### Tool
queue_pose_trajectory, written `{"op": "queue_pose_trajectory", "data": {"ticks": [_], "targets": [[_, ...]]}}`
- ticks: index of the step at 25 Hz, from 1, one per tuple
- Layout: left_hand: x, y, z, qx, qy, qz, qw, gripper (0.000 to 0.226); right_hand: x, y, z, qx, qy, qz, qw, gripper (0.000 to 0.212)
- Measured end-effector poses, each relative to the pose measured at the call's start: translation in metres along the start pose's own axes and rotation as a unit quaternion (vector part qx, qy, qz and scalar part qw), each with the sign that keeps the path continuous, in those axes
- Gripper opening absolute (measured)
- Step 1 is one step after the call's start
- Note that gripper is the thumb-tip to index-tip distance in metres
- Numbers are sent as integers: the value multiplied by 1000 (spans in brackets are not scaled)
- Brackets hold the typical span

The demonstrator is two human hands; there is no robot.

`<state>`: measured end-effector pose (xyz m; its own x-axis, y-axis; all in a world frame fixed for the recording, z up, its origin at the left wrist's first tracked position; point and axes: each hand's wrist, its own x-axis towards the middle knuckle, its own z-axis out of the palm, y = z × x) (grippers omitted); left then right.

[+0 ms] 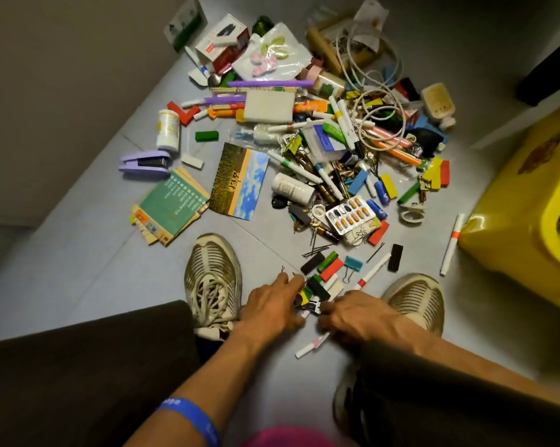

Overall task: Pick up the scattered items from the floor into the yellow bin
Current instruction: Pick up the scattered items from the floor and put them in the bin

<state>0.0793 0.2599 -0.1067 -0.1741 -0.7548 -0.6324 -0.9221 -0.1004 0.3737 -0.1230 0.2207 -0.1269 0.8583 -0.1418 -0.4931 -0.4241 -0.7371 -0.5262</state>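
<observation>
1. While both hands crouch low, the left hand (272, 304) and right hand (353, 312) curl their fingers round a small clump of blocks (314, 293) between them.
2. The yellow bin (527, 221) stands well right of the fingers — the scattered pile (320, 133) lies beyond them.

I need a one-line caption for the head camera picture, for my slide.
Both hands, left hand and right hand, gather small items on the floor near the yellow bin.

No text here can be read for certain. The green booklet (172, 201) at nine o'clock carries rows of pale characters, too small to make out. The postcard (238, 180) beside it bears blurred yellow lettering; the blue wristband (191, 419) has faint white print.
</observation>
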Motion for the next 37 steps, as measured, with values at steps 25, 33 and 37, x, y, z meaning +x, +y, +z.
{"op": "queue_pose_trajectory", "data": {"ticks": [25,33,37], "targets": [[30,-2,22,-107,124,-117,980,30,15,13,-25,208,205,321,901,18],[38,-4,16,-113,32,-89,989,32,-26,24,-38,834,289,219,416,13],[29,1,15,-64,18,-52,996,33,-20,24,-37,796,280,227,486,6]]}}
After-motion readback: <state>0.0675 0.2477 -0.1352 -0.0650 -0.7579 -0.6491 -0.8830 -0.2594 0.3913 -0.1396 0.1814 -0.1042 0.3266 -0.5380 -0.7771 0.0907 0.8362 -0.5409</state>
